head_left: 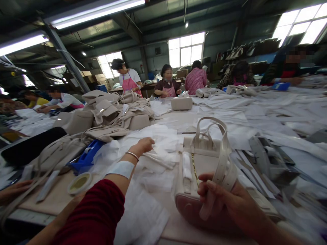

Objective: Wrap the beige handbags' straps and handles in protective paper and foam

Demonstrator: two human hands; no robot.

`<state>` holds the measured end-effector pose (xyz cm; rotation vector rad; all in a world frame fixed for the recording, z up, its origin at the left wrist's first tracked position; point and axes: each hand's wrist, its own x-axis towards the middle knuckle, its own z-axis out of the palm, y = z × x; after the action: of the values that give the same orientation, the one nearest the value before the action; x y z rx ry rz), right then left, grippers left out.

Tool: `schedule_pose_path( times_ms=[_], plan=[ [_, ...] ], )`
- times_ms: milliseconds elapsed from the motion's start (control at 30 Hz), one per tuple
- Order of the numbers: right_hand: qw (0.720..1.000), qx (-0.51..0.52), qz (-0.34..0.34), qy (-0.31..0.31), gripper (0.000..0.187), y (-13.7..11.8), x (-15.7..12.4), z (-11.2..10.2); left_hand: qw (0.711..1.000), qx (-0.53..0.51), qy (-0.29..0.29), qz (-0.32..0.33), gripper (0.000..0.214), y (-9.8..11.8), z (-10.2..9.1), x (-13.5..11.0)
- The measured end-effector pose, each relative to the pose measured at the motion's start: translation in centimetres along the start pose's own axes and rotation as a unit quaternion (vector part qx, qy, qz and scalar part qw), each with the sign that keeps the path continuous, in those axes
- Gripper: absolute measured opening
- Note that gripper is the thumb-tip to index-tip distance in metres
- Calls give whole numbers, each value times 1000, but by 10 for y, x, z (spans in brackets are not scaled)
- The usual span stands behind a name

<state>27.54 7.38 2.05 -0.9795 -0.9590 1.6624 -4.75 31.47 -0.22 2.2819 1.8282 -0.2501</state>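
My right hand (219,194) is closed around the lower end of a strap on a beige handbag (206,160). The bag stands upright on the table in front of me, its handles raised. A gold zip runs along its top, and white wrapping covers part of its side. Out ahead, my left hand (146,144), below a red sleeve and a bracelet, is closed at the edge of a pile of thin white sheets (163,136). It seems to pinch a sheet, though its fingertips are small and blurred.
Beige bags (102,112) lie heaped at the left, near a blue holder (87,158) and a tape roll (79,183). A grey tape dispenser (272,160) stands at the right. Another person's hand (15,191) and bare forearm are close on my left. Several people work farther back.
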Motion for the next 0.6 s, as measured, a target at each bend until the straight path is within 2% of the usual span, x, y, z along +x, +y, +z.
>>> schedule_pose_path(
  times_ms=[133, 300, 500, 533, 600],
  plan=[
    [1000, -3, -5, -19, 36, 1, 1, -3, 998, -51, 41, -11, 30, -6, -17, -8],
    [1000, -11, -11, -26, 37, -2, 0, 0, 990, -123, 74, -7, 35, -13, -24, -22],
    [1000, -7, -15, -27, 39, -1, 0, -1, 978, -168, 96, 74, 78, -5, -35, -31],
    [999, -7, -15, -28, 39, 0, 0, -2, 977, -171, 97, 88, 77, -2, -37, -32],
    [999, -8, -18, -31, 38, 2, 1, -3, 973, -176, 104, 110, 60, 5, -43, -35]
  ],
)
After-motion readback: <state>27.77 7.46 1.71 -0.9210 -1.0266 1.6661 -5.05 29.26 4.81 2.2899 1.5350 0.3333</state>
